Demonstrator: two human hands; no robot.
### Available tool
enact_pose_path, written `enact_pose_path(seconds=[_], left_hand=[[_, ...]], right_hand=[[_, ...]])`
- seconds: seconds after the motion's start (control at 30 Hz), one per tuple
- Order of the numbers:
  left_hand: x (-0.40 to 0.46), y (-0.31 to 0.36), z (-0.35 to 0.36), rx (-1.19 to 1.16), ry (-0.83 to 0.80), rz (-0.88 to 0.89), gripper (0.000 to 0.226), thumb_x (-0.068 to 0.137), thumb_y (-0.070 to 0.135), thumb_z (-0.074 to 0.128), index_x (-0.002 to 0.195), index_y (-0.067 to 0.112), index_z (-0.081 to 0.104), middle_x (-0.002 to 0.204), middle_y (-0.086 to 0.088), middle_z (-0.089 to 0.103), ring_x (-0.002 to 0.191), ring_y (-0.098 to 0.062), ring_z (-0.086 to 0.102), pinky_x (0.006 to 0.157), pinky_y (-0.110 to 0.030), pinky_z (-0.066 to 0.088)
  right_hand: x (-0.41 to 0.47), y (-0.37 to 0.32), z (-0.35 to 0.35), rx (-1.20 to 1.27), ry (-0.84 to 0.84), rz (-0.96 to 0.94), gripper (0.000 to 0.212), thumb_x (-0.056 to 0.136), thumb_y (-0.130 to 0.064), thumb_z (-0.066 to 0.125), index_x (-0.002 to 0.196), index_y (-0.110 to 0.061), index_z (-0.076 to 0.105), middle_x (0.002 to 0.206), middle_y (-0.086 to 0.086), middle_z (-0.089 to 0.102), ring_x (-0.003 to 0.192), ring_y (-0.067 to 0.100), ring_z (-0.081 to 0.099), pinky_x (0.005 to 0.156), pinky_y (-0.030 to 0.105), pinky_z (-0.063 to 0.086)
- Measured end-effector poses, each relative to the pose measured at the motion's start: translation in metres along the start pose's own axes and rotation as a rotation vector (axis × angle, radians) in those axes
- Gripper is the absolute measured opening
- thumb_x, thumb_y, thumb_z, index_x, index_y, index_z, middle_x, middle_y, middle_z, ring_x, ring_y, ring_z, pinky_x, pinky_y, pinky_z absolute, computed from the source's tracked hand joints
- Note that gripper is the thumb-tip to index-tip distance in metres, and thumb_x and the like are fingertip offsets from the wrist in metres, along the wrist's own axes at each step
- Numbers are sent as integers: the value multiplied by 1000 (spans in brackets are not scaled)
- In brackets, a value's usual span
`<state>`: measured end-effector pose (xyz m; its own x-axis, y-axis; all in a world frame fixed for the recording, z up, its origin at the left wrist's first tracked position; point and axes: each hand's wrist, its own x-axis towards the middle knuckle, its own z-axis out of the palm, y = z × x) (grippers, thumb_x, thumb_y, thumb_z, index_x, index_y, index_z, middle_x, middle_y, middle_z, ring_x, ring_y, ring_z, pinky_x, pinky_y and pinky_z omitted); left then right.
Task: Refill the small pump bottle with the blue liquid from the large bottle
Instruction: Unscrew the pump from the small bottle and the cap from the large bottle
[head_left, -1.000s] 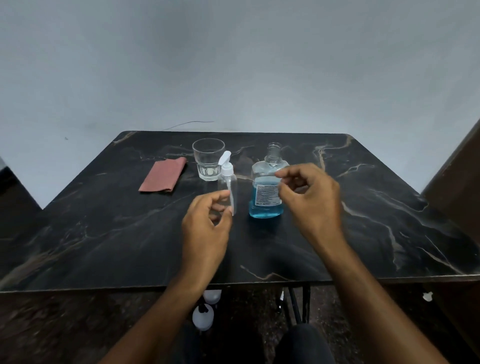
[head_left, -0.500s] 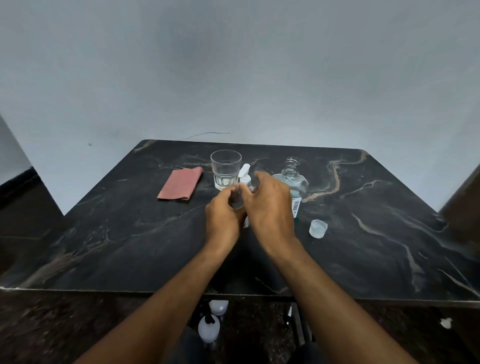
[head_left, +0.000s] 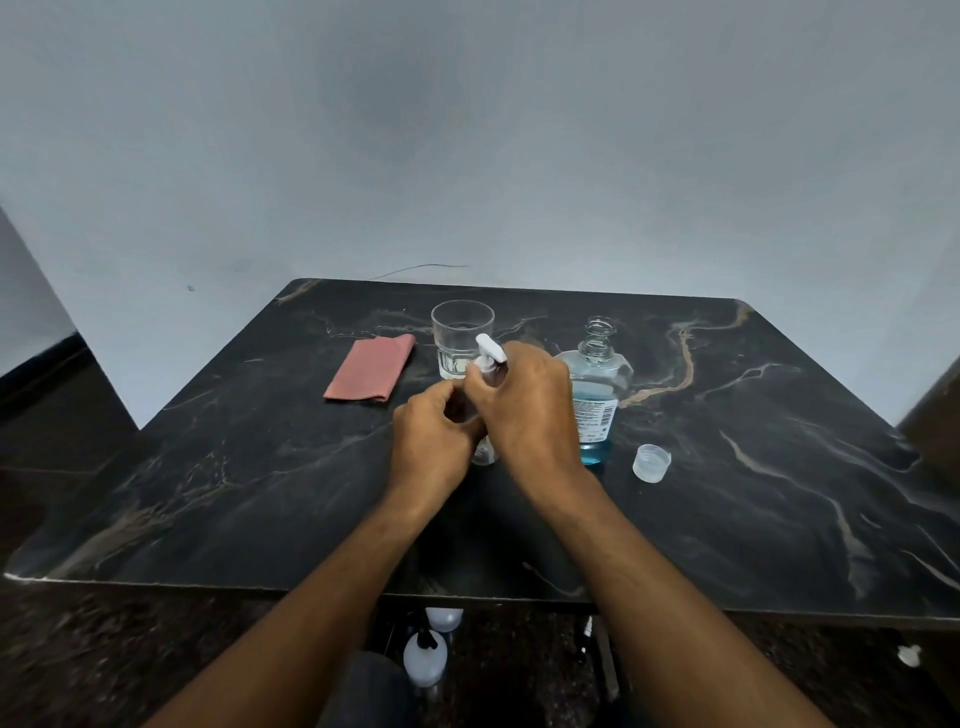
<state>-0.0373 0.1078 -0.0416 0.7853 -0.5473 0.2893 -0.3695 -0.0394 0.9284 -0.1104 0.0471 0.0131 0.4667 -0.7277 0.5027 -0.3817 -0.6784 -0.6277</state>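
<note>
Both hands are closing on the small pump bottle, which is standing on the black marble table. The left hand is wrapping its fingers around the body, and the right hand is gripping the collar just under the white pump head. The large bottle of blue liquid, uncapped, is standing just right of the right fingers, its clear cap lying further right. A drinking glass is standing just beyond the fingers.

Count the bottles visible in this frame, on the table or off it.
4. The small pump bottle stands on the table, gripped by both hands. The large bottle stands uncapped right of it. Two white bottles sit on the floor underneath; more may be hidden.
</note>
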Motion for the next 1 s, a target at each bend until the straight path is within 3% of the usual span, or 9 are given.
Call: enact_pose_path(seconds=[0.13,0.23,0.3,0.43,0.6,0.73,0.83,0.93,1.0], left_hand=[[0,-3,-3,3,-19,26,14,79,22,83,91,21,77,81,6,78,80,-11,76,75,-40,62],[-1,-4,-3,-24,-19,32,21,79,18,83,98,22,77,86,9,79,84,-3,75,80,-34,63],[-1,-5,-2,-38,-13,44,22,79,13,83,93,29,76,86,13,79,84,-1,75,80,-30,62],[-1,-3,-2,-74,-11,36,22,78,12,81,90,30,77,84,17,79,81,2,75,75,-20,59],[-1,-5,0,-28,20,63,19,79,5,77,87,23,77,78,16,77,74,5,72,66,-13,53],[-1,-5,-1,-41,19,68,19,82,11,80,99,19,79,83,15,78,80,5,73,72,-14,57],[-1,-7,-2,-19,10,90,14,84,11,76,96,16,79,82,9,79,76,5,72,67,-13,53],[-1,-7,-1,-10,23,69,14,84,8,74,94,16,78,81,10,79,75,5,72,65,-11,52],[-1,-6,-1,-13,32,59,17,84,12,78,100,17,79,85,11,79,79,6,73,70,-12,55]], right_hand=[[5,3,-5,136,-69,69,26,76,-27,72,65,-23,49,60,-9,50,55,4,46,50,16,28],[1,4,-4,253,-66,154,38,70,-35,85,97,-20,62,82,-5,63,75,6,59,64,20,46],[-2,5,0,255,-26,190,40,71,-32,86,97,-18,60,91,2,65,84,16,62,73,30,52],[-6,2,3,226,5,177,23,76,-23,74,97,-14,71,91,2,66,91,19,63,82,35,52],[-12,-3,4,230,23,127,47,75,-24,79,117,-16,61,107,-1,61,100,13,56,87,28,48],[-13,-4,7,194,91,100,29,81,-19,76,108,-13,67,104,0,62,95,13,57,85,31,50],[-13,-5,7,132,37,57,38,83,-18,68,121,-14,66,106,-1,66,102,17,58,90,36,50],[-15,-4,7,158,40,78,49,82,-25,75,127,-13,62,112,-1,64,109,14,56,94,26,46],[-13,-2,7,154,76,90,36,83,-26,77,115,-12,68,107,0,63,102,13,57,86,20,44]])
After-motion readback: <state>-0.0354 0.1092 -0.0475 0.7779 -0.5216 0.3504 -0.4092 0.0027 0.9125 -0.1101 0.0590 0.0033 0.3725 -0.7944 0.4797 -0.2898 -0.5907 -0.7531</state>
